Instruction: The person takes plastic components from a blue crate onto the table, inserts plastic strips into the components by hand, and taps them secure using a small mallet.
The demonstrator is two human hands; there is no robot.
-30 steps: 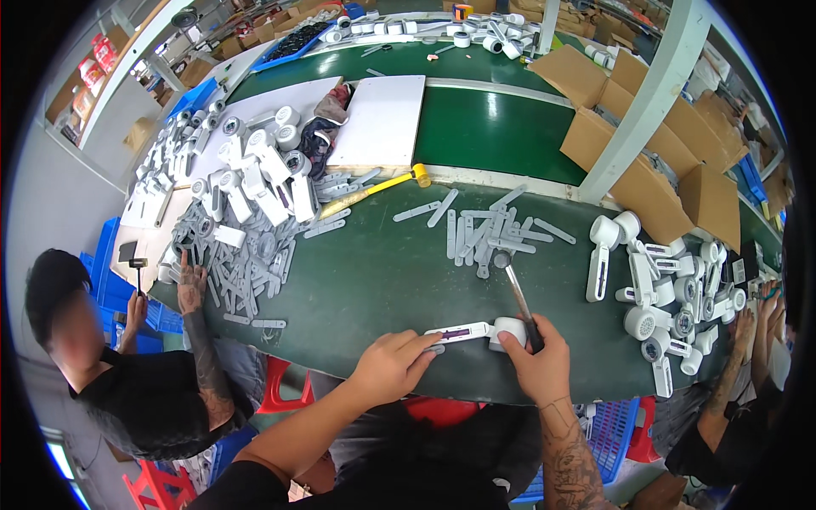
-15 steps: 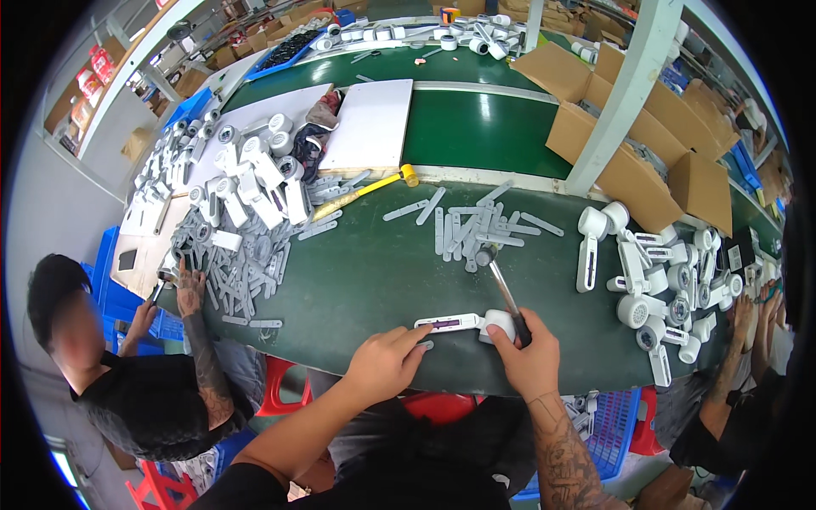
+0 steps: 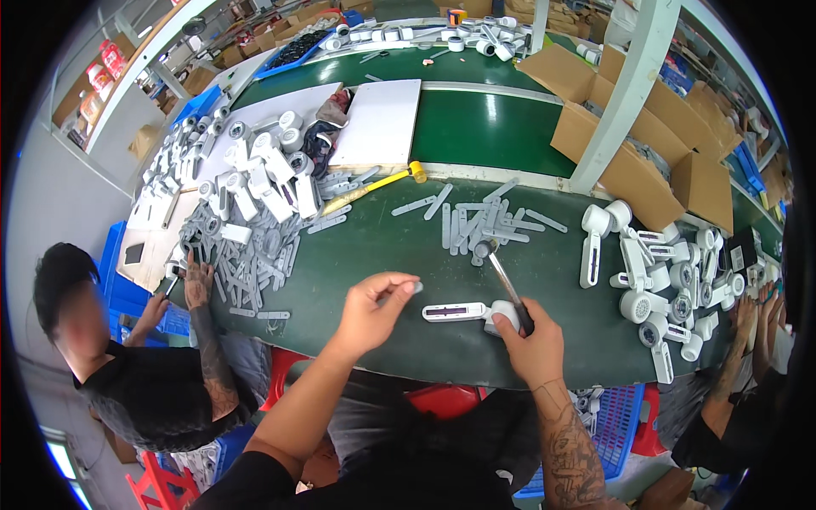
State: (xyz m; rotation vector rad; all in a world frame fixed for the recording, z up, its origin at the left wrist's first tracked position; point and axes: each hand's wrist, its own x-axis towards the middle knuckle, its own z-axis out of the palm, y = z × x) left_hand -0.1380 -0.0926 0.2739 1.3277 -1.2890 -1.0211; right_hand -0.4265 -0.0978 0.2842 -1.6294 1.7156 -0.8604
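Observation:
My left hand (image 3: 374, 310) is raised above the table edge, thumb and forefinger pinching a small grey piece (image 3: 417, 287), mostly hidden by the fingers. My right hand (image 3: 531, 340) grips a hammer (image 3: 501, 274) by its dark handle; its metal shaft and rounded head point away from me. That hand's thumb also rests on the round head of a white handheld device (image 3: 455, 312). The device lies flat, its handle to the left, with a dark purple slot facing up. Beyond the hammer head is a loose pile of flat grey strips (image 3: 463, 223).
More white devices are heaped at the right (image 3: 671, 280) and at the left (image 3: 263, 170). A yellow mallet (image 3: 374, 189) lies behind a large pile of grey strips (image 3: 251, 263). Cardboard boxes (image 3: 629, 136) and a white post (image 3: 625, 98) stand at the back right. Co-workers sit on both sides.
My left hand has lifted off the white device's handle and moved up and slightly left with the small grey piece. My right hand stays on the hammer and the device's head.

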